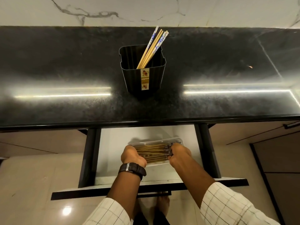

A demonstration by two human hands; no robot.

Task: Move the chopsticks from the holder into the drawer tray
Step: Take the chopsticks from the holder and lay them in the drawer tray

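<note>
Black counter (pixel 65 70), holder (pixel 155 78) with illegible label (pixel 145 79) beyond hands; left hand (pixel 134 155), right hand (pixel 179 153) clasp chopsticks (pixel 152 153) in tray (pixel 154 141).

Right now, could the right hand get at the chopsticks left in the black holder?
Probably yes. The right hand must first release the tray chopsticks in the drawer; the holder chopsticks jut above the black holder, and nothing stands in between.

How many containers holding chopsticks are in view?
2: the black holder upright on the countertop; the clear tray in the open drawer, where the left hand and right hand grip the ends of its chopsticks. The drawer's rear is hidden.
</note>
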